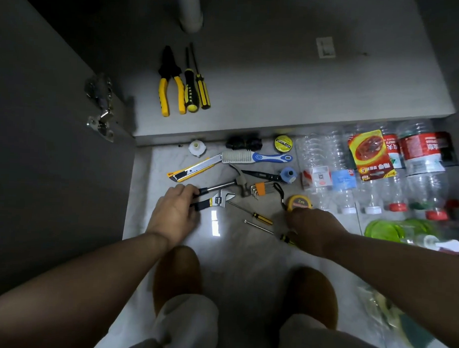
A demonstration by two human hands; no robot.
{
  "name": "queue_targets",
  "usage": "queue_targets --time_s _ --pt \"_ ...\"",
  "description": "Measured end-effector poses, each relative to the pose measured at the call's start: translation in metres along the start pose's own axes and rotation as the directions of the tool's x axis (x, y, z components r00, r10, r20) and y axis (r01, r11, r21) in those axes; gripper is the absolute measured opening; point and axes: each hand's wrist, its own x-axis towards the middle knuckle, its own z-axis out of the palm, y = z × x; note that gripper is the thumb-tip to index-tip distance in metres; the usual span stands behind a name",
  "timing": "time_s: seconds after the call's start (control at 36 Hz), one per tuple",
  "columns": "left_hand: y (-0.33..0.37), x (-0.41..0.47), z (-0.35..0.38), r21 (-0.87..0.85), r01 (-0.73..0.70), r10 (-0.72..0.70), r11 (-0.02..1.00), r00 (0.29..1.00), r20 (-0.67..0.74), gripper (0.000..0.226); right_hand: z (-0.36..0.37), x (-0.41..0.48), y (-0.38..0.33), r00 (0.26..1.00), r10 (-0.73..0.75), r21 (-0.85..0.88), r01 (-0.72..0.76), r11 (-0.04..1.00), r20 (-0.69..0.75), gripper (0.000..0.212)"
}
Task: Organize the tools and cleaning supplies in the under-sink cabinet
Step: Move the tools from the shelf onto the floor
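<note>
Yellow-handled pliers point(169, 85) and two yellow-black screwdrivers point(196, 86) lie side by side on the cabinet floor point(278, 92). On the tiled floor in front lie a hammer point(224, 184), an adjustable wrench point(218, 200), a utility knife point(193, 169), a brush point(255, 157), hex keys point(260, 189), a yellow tape measure point(299, 202) and two thin screwdrivers point(253, 217). My left hand point(176, 211) grips the dark handles of the hammer and wrench. My right hand point(313, 230) rests fingers down just below the tape measure; what it holds is hidden.
Several clear plastic bottles point(374, 173) and a red food packet point(371, 155) lie at the right. A green container point(387, 230) is beyond my right arm. The cabinet door with its hinge point(100, 109) stands open at the left. A white drain pipe point(190, 11) hangs at the back.
</note>
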Motion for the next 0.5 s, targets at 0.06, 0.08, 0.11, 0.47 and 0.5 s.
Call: queue_targets --time_s 0.06,0.08,0.11,0.47,0.5 --pt "0.008 0.01 -0.011 -0.044 -0.02 0.016 0.999 0.996 -0.087 0.032 -0.014 0.005 -0.003 0.997 -0.053 0.048 0.056 0.997 -0.062 0.023" --pt "0.013 0.017 -0.019 -0.064 -0.035 0.025 0.997 0.989 -0.148 0.027 -0.024 0.009 -0.005 0.992 -0.077 0.094 0.086 0.992 -0.097 0.017" --pt "0.018 0.025 -0.027 -0.083 -0.048 0.029 0.995 0.976 -0.216 0.022 -0.035 0.012 -0.007 0.986 -0.099 0.145 0.118 0.982 -0.134 0.012" --pt "0.037 0.144 -0.117 -0.319 0.218 -0.359 0.923 0.788 -0.5 0.038 -0.185 0.098 -0.058 0.862 -0.006 0.473 0.284 0.834 -0.506 0.013" --pt "0.034 0.151 -0.119 -0.338 0.259 -0.397 0.905 0.799 -0.452 0.042 -0.189 0.109 -0.063 0.869 0.004 0.49 0.275 0.827 -0.495 0.017"
